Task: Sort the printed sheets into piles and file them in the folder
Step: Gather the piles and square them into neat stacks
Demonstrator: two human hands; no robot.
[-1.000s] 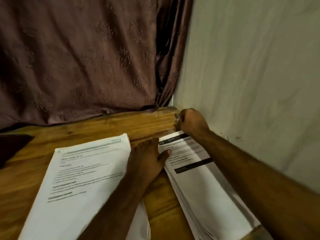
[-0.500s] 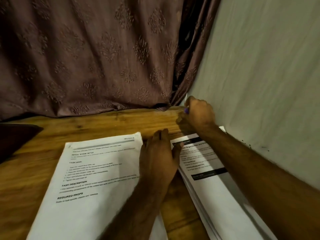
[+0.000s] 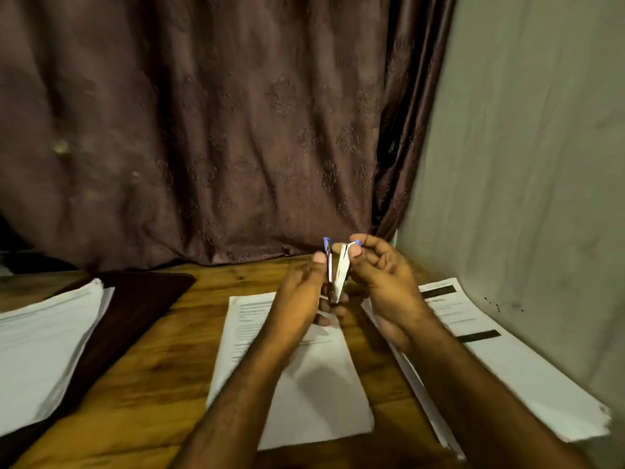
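Note:
A small blue and silver stapler (image 3: 338, 272) is held up above the wooden table (image 3: 162, 360), its two arms swung apart in a V. My left hand (image 3: 301, 292) grips one arm and the hinge end, and my right hand (image 3: 382, 279) pinches the other arm. Below them lies a middle pile of printed sheets (image 3: 304, 394). A thicker pile with black bars (image 3: 500, 360) lies at the right by the wall. A third pile (image 3: 40, 346) rests at the left on a dark brown folder (image 3: 135, 309).
A brown patterned curtain (image 3: 203, 130) hangs behind the table. A pale wall (image 3: 527, 164) closes off the right side, close to the right pile. Bare wood shows between the left and middle piles.
My right hand lifted the stapler from the table's far right corner to the middle. My left hand left the middle pile and joined it on the stapler, now spread apart. The view shifted left, showing the folder.

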